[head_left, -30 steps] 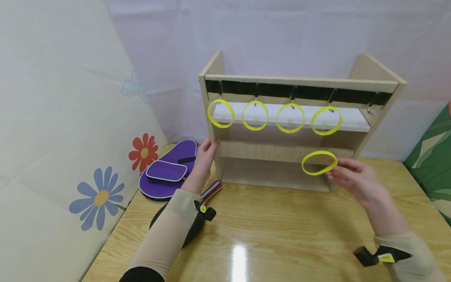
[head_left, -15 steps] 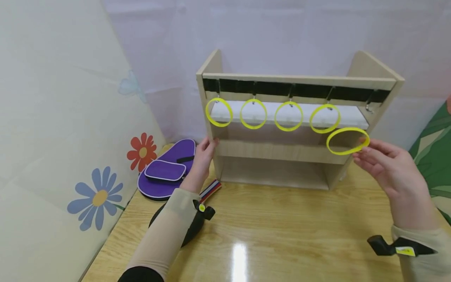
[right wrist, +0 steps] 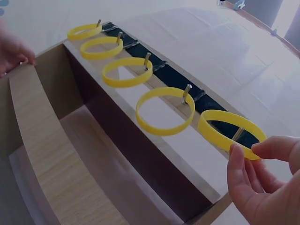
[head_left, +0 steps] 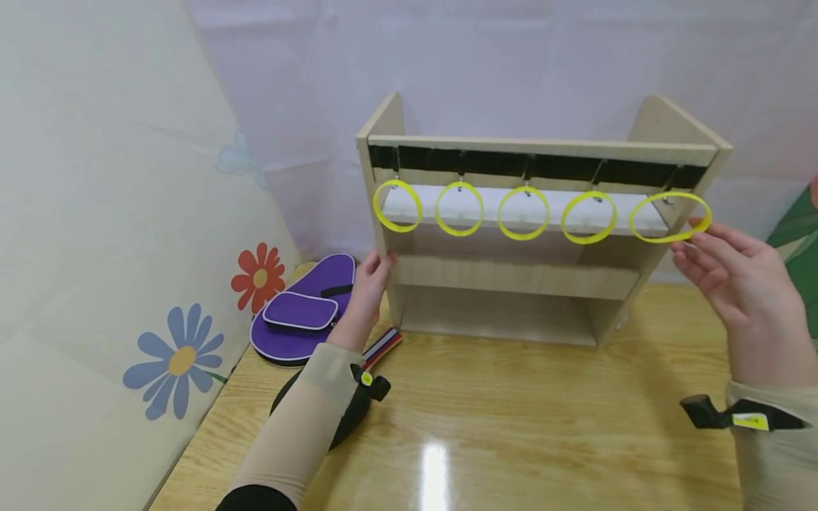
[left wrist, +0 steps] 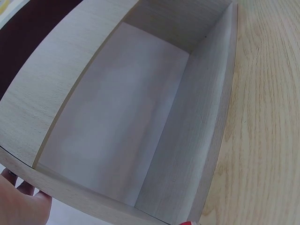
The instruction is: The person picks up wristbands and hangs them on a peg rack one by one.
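Pinched between thumb and fingers of my right hand (head_left: 744, 277) is a yellow wristband (right wrist: 218, 136), a flat thin loop, at the right end of the wooden shelf unit (head_left: 517, 275). The rightmost hook (right wrist: 239, 133) shows inside this loop in the right wrist view; whether the band rests on it I cannot tell. Several like bands, such as the yellow band (head_left: 589, 241) beside it, hang from the other hooks along a black strip (head_left: 498, 163). My left hand (head_left: 367, 294) touches the unit's left side panel; its fingertips (left wrist: 42, 201) lie against the outer face.
Behind my left forearm lie a purple case (head_left: 319, 280) with a small pouch and a black round paddle (head_left: 354, 419) with a striped handle. The wooden table (head_left: 511, 419) extends in front of the unit. A pale cloth backdrop (head_left: 511, 64) hangs behind it.
My right hand has carried the yellow wristband up and to the right, from in front of the lower shelf to the rightmost hook. My left hand stays at the side panel.
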`<state>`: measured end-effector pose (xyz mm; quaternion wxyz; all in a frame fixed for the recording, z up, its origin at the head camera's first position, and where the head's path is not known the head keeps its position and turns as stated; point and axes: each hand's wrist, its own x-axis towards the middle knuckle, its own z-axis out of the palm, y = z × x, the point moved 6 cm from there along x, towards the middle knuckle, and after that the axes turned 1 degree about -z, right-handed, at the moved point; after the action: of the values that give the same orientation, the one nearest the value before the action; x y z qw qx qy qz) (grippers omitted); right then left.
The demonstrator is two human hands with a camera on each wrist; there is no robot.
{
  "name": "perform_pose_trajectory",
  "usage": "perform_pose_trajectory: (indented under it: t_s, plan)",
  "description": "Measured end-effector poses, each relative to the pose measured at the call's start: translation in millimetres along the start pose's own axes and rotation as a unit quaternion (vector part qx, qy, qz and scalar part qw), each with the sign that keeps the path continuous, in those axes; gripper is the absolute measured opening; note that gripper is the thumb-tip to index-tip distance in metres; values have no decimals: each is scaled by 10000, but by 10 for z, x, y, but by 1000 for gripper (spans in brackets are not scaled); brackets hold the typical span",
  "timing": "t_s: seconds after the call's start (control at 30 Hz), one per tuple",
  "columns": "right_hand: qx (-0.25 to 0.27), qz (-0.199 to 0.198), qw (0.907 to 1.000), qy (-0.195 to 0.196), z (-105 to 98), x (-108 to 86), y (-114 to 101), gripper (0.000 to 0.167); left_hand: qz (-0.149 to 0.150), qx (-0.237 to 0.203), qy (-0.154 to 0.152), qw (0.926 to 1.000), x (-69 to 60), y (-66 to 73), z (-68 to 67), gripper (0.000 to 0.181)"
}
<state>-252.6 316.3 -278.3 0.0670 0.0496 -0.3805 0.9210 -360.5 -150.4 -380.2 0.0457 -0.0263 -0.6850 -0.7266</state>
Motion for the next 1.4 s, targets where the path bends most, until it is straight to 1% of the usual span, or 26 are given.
perform_pose_trajectory:
  t_s: [0.07, 0.13, 0.27, 0.4, 0.77, 1.1, 1.2, 1.4]
  plan:
    - [132, 32, 9999, -8, -14, 26, -6, 23, 11, 12, -37, 10000, -1, -2, 0, 49]
    - [374, 136, 9992, -9, -39, 47, -4, 23, 27, 26, -66, 10000, -3, 0, 2, 49]
    - [591, 292, 9977, 143, -96, 75, 22, 22, 38, 62, -100, 9999, -8, -5, -2, 50]
    - [503, 344, 9980, 153, -122, 93, 71, 22, 64, 59, -87, 9999, -16, -1, -6, 51]
    - [-334, 240, 9988, 264, -114, 104, 173, 20, 48, 69, -70, 9999, -12, 0, -3, 49]
    - [-641, 123, 9973, 325, -107, 99, 193, 20, 69, 50, -52, 10000, -12, 5, 5, 48]
    - [-795, 120, 9964, 262, -95, 95, 201, 20, 73, 62, -31, 9999, -19, 8, 2, 48]
    - [-703, 382, 9968, 17, -72, 78, 239, 23, 87, 95, -74, 9999, -30, 16, -3, 50]
